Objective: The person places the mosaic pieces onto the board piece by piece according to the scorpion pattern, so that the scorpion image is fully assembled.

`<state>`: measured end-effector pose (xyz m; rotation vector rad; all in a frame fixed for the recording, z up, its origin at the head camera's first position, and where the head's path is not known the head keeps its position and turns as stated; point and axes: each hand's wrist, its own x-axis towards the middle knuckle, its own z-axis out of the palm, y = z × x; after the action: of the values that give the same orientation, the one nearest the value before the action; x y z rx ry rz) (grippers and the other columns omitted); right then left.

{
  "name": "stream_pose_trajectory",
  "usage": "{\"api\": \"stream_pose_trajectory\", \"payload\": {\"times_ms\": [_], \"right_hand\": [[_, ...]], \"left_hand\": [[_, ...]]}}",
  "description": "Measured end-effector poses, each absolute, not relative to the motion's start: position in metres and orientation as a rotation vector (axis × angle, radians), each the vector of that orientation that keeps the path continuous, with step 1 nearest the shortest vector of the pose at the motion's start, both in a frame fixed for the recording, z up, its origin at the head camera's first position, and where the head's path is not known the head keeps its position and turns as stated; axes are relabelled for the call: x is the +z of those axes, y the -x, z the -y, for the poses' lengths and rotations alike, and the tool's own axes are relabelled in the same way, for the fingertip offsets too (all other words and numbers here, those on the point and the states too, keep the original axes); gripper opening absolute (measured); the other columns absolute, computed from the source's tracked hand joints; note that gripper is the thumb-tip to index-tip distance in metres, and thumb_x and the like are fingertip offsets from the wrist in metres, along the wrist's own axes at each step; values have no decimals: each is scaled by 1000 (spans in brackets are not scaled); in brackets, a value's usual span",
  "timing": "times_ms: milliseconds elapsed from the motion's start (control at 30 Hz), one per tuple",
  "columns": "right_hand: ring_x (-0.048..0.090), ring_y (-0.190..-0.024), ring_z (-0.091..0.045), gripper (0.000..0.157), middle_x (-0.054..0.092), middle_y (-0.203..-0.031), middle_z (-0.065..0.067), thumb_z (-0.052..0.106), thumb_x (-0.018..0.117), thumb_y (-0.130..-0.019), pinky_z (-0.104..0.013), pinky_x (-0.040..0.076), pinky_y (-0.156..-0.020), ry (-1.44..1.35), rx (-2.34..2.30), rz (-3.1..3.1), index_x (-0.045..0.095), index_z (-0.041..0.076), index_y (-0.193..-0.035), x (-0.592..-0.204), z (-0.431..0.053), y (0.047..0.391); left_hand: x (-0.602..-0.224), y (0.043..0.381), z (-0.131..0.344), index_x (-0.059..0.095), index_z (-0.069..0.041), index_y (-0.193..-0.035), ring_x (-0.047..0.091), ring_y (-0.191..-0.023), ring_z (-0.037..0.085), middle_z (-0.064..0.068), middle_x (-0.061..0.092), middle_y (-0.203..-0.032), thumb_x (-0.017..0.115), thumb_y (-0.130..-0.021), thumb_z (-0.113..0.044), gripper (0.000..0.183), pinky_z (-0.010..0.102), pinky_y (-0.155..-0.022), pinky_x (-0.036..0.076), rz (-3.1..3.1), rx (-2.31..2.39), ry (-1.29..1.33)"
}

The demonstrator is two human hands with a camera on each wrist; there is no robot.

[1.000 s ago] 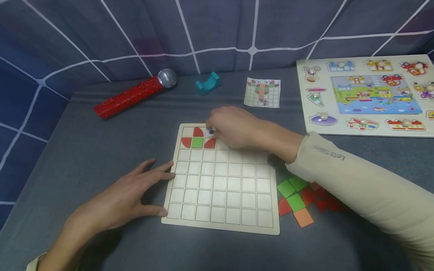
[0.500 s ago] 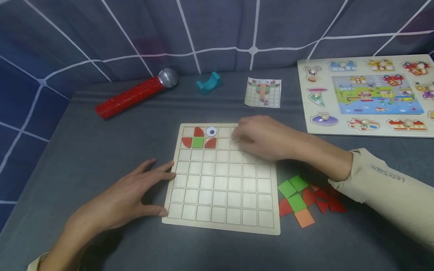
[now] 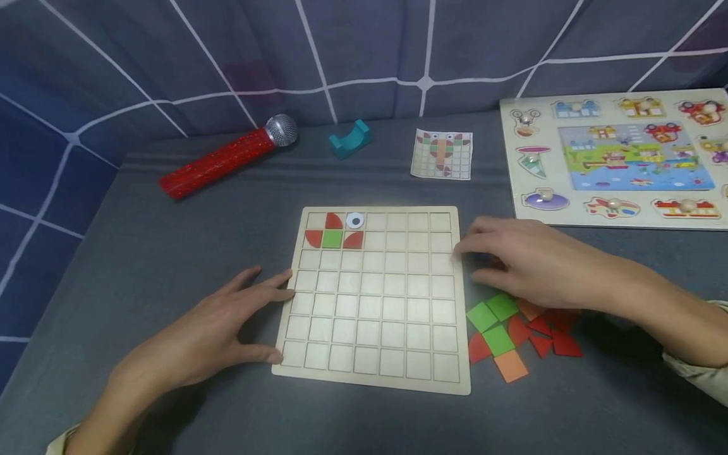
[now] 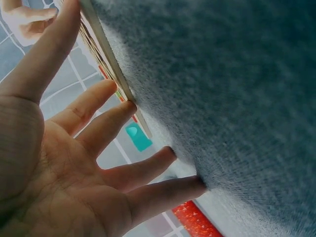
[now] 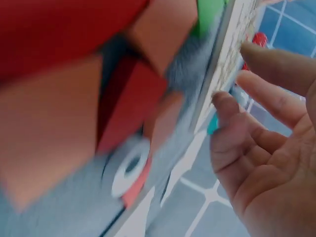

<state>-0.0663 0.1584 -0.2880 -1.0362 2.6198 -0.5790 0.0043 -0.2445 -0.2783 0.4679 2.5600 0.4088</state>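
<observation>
In the head view, a pale wooden grid board point(image 3: 375, 309) lies flat on the table. Its upper left cells hold an eye tile point(image 3: 355, 220), a green square tile point(image 3: 332, 239) and several red quarter-circle tiles point(image 3: 333, 221). My left hand point(image 3: 199, 341) has its fingers spread, with the thumb and some fingertips touching the board's left edge. Over the right edge, near the loose tiles point(image 3: 497, 340), hovers my right hand point(image 3: 529, 262), its fingers loosely bent and nothing visible between them. The right wrist view shows another eye tile point(image 5: 131, 166) among red and orange tiles, partly blurred.
Behind the board stand a red microphone point(image 3: 222, 163), a teal curved block point(image 3: 349, 139) and a small printed pattern card point(image 3: 442, 155). A knobbed vehicle puzzle point(image 3: 617, 158) occupies the back right. Dark grid-patterned cloth point(image 3: 375, 57) rises at the rear.
My right hand has let go of the eye tile in the top row and moved right, off the grid toward the loose tiles. The left hand has stayed in place.
</observation>
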Motion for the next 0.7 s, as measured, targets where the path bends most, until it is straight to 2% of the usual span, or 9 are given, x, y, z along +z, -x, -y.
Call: {"api": "stream_pose_trajectory", "payload": {"times_ms": [167,433,700], "right_hand": [[50,-74,-8,40,57,-101,5,16,80,-83,-32,44,-65,892,-474,-2631,69,19,-121,-288,-179,68],[53,-83,-9,37,60,-105,8,16,78,-85,-37,47,-71,842,-355,-2660,70,21,-120,-297,-198,68],[52,-81,-8,34,60,-102,9,13,78,-85,-36,48,-71,870,-397,-2671,71,20,-117,-301,-200,64]], "left_hand": [[-278,-3,243,56,-26,-139,22,-140,50,-4,31,-159,85,-66,-54,83,72,-97,29,-2549,413,-451],[-277,-3,243,54,-26,-140,21,-140,51,-4,30,-159,84,-67,-55,83,73,-97,28,-2539,416,-464],[-277,-3,242,54,-27,-140,19,-141,51,-5,28,-160,85,-66,-54,85,73,-97,27,-2527,403,-435]]}}
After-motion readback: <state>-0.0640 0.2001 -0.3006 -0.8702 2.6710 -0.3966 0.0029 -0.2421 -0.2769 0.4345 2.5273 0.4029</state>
